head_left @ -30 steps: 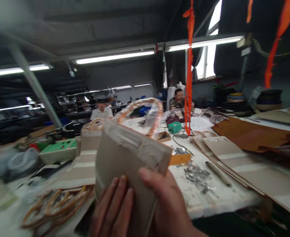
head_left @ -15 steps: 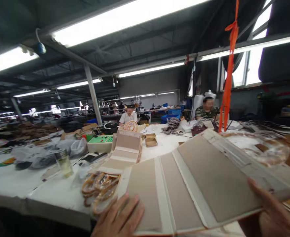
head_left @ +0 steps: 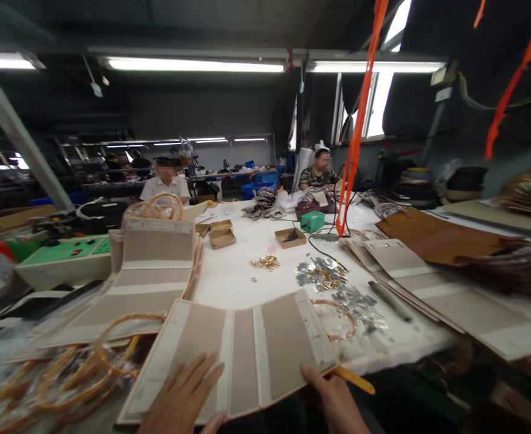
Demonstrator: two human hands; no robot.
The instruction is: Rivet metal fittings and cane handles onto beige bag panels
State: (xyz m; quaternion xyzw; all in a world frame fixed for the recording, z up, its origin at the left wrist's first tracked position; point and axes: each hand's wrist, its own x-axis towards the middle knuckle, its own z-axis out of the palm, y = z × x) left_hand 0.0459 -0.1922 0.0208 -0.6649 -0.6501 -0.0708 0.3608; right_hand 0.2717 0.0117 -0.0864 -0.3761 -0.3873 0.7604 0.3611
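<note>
A beige bag panel with pale bands across it lies opened out in front of me at the table's near edge. Flat on its left section rests my left hand, fingers stretched out. My right hand grips the panel's lower right edge, thumb on top and the other fingers hidden beneath. Close to that hand a yellow strip-like piece sticks out from under the panel. Behind the right edge shows a brown ring-shaped handle; whether it is joined to the panel I cannot tell.
Similar panels are stacked at left and right. Plastic-wrapped handles crowd the left. Metal plates, brass-coloured bits, a small box and a grey rod lie ahead. Two co-workers sit across the table.
My view has swung to the right. The panel's raised right side has come down flatter, and my right hand moved with it. My left hand stays on the left section.
</note>
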